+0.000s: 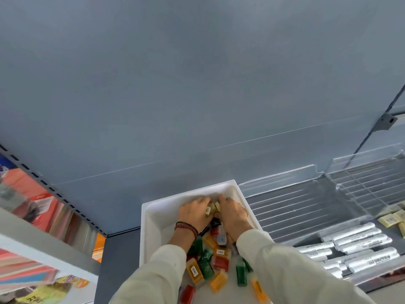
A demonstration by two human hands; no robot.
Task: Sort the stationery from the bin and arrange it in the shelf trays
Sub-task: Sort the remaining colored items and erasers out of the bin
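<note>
Silver-wrapped markers (359,249) fill the clear shelf tray (285,178) beside the white rectangular bin (153,218), where left hand (192,212) and right hand (233,213) clamp cream-coloured erasers (212,208) above red, green and orange packets (210,264).

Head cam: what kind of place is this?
Probably a stationery shop aisle. Clear-fronted shelf trays hold rows of silver markers and pale erasers. A slotted upright carries the shelving, with packaged goods beside it. Both hands, left hand and right hand, dig in a white bin of small coloured items.
</note>
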